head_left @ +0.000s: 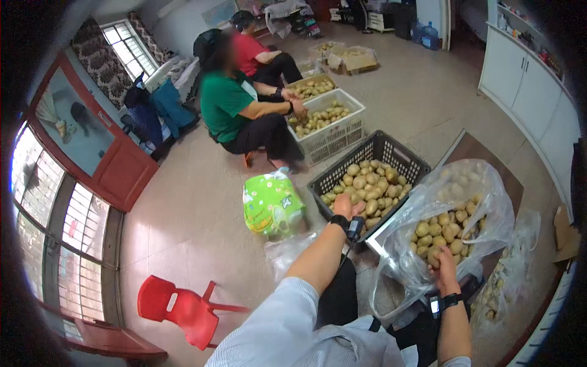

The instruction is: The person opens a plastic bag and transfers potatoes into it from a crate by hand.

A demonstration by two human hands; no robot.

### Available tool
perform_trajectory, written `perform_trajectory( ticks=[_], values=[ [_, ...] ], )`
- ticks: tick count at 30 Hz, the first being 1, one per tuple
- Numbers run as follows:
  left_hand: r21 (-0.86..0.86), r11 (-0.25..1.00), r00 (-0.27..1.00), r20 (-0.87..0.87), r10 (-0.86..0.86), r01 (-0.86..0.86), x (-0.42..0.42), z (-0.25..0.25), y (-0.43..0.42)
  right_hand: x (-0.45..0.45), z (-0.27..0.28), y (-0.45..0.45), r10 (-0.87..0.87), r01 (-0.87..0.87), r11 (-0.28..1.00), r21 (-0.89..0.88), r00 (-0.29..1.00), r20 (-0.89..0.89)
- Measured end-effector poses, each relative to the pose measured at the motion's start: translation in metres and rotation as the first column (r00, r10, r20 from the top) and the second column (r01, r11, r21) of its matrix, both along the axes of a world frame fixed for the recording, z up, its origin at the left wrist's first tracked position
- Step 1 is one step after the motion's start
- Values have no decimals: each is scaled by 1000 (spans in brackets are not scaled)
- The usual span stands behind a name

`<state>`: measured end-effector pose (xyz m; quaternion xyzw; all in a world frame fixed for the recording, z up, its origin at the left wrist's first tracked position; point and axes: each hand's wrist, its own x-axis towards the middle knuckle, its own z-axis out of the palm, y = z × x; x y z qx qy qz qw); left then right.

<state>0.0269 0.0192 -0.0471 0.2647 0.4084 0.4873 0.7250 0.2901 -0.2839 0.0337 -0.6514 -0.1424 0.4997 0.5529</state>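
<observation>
A black crate (391,153) full of round, yellow-brown potatoes (368,183) stands in front of me. My left hand (347,207) is over its near edge, touching or just above the potatoes; its fingers are partly spread and I see nothing held in them. To the right, a clear plastic bag (397,244) lies open with more potatoes (445,231) inside. My right hand (445,266) is at the near side of this bag, its fingers wrapped round one potato (433,257). Both wrists wear black bands with small devices.
Two people (226,110) (251,55) sit at a white crate (333,137) and a box of potatoes. A green bag (272,205) stands on the floor left of the black crate. A red chair (183,309) is at the lower left, a white cabinet (520,73) at the right.
</observation>
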Motion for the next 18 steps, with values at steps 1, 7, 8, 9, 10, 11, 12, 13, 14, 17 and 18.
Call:
perform_trajectory(
  ticks=[1,7,8,9,10,11,12,13,14,17,18],
  values=[
    [121,992,993,-119,-18,32,2,-18,7,1,1,1,-30,41,997,61,986,-165],
    [156,987,994,-105,-4,20,4,-58,16,-1,2,11,-13,84,981,173,926,-376],
    [195,981,991,-134,0,26,4,-66,22,0,1,10,13,70,980,185,912,-410],
    [-64,998,997,78,27,-22,4,-9,2,0,2,10,11,76,980,184,902,-432],
    [-57,998,997,78,18,-14,3,-6,4,0,3,9,7,84,978,191,902,-432],
    [-25,1000,998,67,13,-11,3,-13,5,1,4,9,37,67,975,213,892,-451],
    [-7,1000,997,71,15,-14,3,-20,8,2,5,8,68,51,971,235,881,-469],
    [11,1000,997,76,17,-18,3,-18,6,3,4,7,63,58,969,240,883,-466],
    [14,1000,997,79,9,-10,4,-17,4,3,0,7,60,61,966,250,890,-452],
    [67,998,998,-65,15,-11,4,-7,0,4,0,5,60,53,965,257,909,-412],
    [71,997,998,-64,13,-8,3,-5,1,3,1,5,64,37,968,246,919,-390]
  ],
)
